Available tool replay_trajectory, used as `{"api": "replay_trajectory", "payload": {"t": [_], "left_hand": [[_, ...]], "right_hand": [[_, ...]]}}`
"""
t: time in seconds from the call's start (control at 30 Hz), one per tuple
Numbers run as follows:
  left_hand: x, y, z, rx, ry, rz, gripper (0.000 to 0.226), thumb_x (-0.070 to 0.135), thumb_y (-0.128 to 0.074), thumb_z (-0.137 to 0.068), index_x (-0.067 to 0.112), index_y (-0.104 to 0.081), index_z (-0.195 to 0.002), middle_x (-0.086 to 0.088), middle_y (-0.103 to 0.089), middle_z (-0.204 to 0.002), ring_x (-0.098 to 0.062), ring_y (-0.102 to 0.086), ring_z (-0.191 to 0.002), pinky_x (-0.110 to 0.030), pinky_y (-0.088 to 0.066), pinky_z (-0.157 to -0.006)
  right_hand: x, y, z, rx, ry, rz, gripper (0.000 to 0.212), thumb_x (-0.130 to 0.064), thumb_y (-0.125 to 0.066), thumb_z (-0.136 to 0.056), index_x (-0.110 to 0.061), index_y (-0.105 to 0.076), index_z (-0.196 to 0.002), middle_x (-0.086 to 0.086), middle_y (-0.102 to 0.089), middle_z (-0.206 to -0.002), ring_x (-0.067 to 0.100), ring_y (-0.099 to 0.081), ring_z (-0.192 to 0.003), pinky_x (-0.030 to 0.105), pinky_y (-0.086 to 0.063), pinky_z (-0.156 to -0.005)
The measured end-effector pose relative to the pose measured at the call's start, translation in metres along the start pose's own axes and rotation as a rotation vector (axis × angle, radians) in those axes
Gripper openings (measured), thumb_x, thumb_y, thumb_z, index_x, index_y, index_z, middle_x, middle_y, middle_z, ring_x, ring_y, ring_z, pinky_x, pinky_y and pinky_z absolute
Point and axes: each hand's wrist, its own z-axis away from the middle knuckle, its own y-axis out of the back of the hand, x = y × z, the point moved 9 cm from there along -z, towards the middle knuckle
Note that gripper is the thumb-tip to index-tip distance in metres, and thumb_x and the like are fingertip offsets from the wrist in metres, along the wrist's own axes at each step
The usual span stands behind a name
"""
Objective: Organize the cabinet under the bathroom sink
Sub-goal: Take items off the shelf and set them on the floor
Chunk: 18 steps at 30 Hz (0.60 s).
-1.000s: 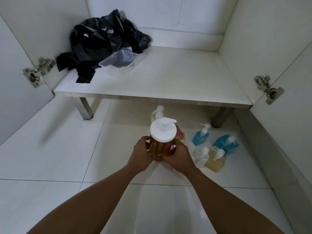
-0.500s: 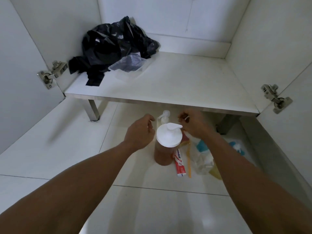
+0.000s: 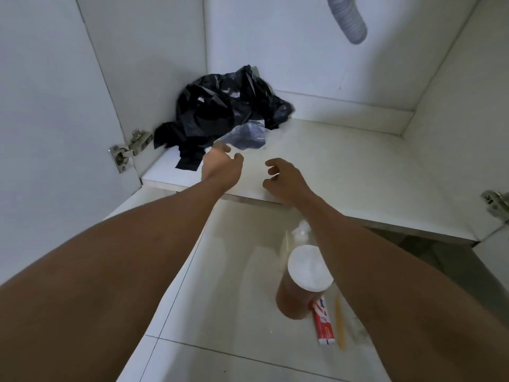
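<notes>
**Empty hands over the shelf**

Crumpled, glossy black plastic bags [image 3: 220, 111] lie heaped in the back left corner of the white cabinet shelf [image 3: 352, 166], with a clear plastic bag [image 3: 246, 136] against them. The left hand [image 3: 220, 168] and right hand [image 3: 286, 179] hover nearby, fingers loosely curled, holding nothing.

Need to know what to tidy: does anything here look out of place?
Yes: the black plastic bags lie crumpled in a loose heap in the back-left corner of the cabinet shelf, a clear bag slumped against them. Nothing looks spilled.
</notes>
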Motion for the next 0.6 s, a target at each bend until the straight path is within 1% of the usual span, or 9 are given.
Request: {"api": "replay_trajectory", "payload": {"t": [0.03, 0.13, 0.17, 0.23, 0.3, 0.37, 0.47, 0.53, 0.6], "left_hand": [[-0.006, -0.004, -0.006, -0.025, 0.023, 0.007, 0.039, 0.034, -0.061, -0.095, 0.017, -0.054, -0.13, -0.007, -0.064, -0.12, -0.017, -0.061, -0.084, -0.032, -0.05, -0.079], [-0.014, -0.015, -0.019, -0.116, -0.011, -0.096, 0.05, 0.035, -0.055, -0.1, 0.022, -0.043, -0.147, -0.009, -0.056, -0.138, -0.028, -0.058, -0.118, -0.037, -0.047, -0.096], [-0.013, -0.019, -0.021, -0.136, -0.045, -0.148, 0.052, 0.035, -0.052, -0.101, 0.024, -0.04, -0.15, -0.009, -0.055, -0.14, -0.03, -0.054, -0.125, -0.038, -0.045, -0.1], [-0.014, -0.023, -0.024, -0.151, -0.087, -0.208, 0.05, 0.033, -0.048, -0.101, 0.027, -0.041, -0.15, -0.008, -0.06, -0.137, -0.03, -0.052, -0.128, -0.038, -0.042, -0.101], [-0.015, -0.023, -0.024, -0.113, -0.09, -0.176, 0.042, 0.032, -0.048, -0.101, 0.026, -0.051, -0.142, -0.005, -0.065, -0.129, -0.028, -0.053, -0.122, -0.033, -0.041, -0.093], [-0.014, -0.019, -0.019, -0.052, -0.091, -0.116, 0.033, 0.033, -0.051, -0.1, 0.021, -0.061, -0.128, -0.004, -0.068, -0.118, -0.025, -0.057, -0.112, -0.029, -0.04, -0.083], [-0.014, -0.014, -0.01, 0.009, -0.102, -0.071, 0.032, 0.043, -0.053, -0.098, 0.017, -0.066, -0.112, -0.001, -0.069, -0.099, -0.021, -0.061, -0.093, -0.028, -0.04, -0.076], [-0.013, -0.012, -0.004, 0.025, -0.121, -0.06, 0.032, 0.047, -0.055, -0.096, 0.018, -0.066, -0.104, 0.004, -0.067, -0.09, -0.017, -0.061, -0.086, -0.027, -0.041, -0.073], [-0.007, -0.014, 0.005, 0.016, -0.183, -0.06, 0.023, 0.043, -0.062, -0.094, 0.021, -0.063, -0.096, 0.007, -0.065, -0.085, -0.014, -0.061, -0.079, -0.026, -0.042, -0.071]], "right_hand": [[-0.001, -0.008, -0.004, 0.002, -0.015, -0.004, 0.057, -0.016, -0.067, -0.083, -0.019, -0.049, -0.137, 0.005, -0.059, -0.122, 0.019, -0.06, -0.099, 0.03, -0.048, -0.091], [-0.011, -0.022, -0.017, -0.019, 0.004, 0.087, 0.075, -0.017, -0.065, -0.083, -0.023, -0.03, -0.15, 0.011, -0.049, -0.138, 0.026, -0.053, -0.121, 0.034, -0.042, -0.1], [-0.013, -0.024, -0.021, -0.035, 0.007, 0.117, 0.078, -0.017, -0.064, -0.085, -0.023, -0.026, -0.152, 0.012, -0.046, -0.141, 0.027, -0.05, -0.126, 0.034, -0.04, -0.102], [-0.015, -0.024, -0.027, -0.066, -0.014, 0.137, 0.077, -0.018, -0.061, -0.088, -0.024, -0.022, -0.154, 0.012, -0.042, -0.145, 0.027, -0.044, -0.133, 0.035, -0.037, -0.106], [-0.013, -0.023, -0.031, -0.076, -0.039, 0.117, 0.072, -0.019, -0.056, -0.091, -0.024, -0.023, -0.154, 0.011, -0.04, -0.148, 0.027, -0.042, -0.134, 0.036, -0.035, -0.107], [-0.011, -0.019, -0.031, -0.052, -0.058, 0.06, 0.064, -0.022, -0.052, -0.094, -0.022, -0.027, -0.153, 0.009, -0.039, -0.151, 0.026, -0.043, -0.134, 0.036, -0.034, -0.109], [-0.005, -0.013, -0.026, 0.012, -0.099, -0.091, 0.056, -0.025, -0.045, -0.098, -0.016, -0.031, -0.151, 0.008, -0.038, -0.153, 0.025, -0.043, -0.136, 0.037, -0.034, -0.112], [0.0, -0.007, -0.02, 0.091, -0.103, -0.223, 0.055, -0.027, -0.044, -0.098, -0.017, -0.031, -0.15, 0.009, -0.042, -0.149, 0.027, -0.05, -0.129, 0.042, -0.039, -0.11], [0.01, 0.007, -0.009, 0.207, -0.132, -0.395, 0.057, -0.03, -0.047, -0.093, -0.023, -0.03, -0.147, 0.009, -0.049, -0.139, 0.03, -0.06, -0.115, 0.049, -0.047, -0.102]]}}
